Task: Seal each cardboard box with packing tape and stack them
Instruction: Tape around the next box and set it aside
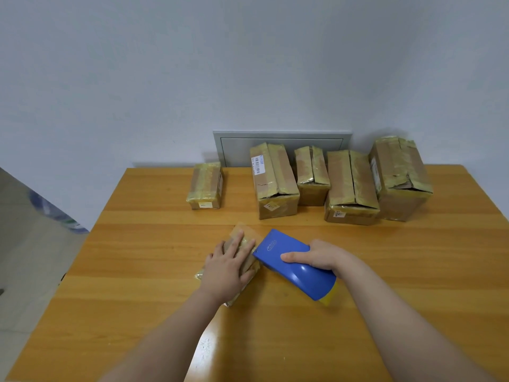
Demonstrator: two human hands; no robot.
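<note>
Left hand (230,267) presses flat on a small box (249,233), right hand (319,256) grips the blue tape dispenser (300,274); five taped boxes (275,183) wait unstacked at twelve to two o'clock

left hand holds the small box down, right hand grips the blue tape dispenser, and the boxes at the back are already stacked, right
Not stacked: in the head view the five back boxes stand side by side on the table, none on another. The rest holds: left hand flat on the small box, right hand gripping the blue tape dispenser.
</note>
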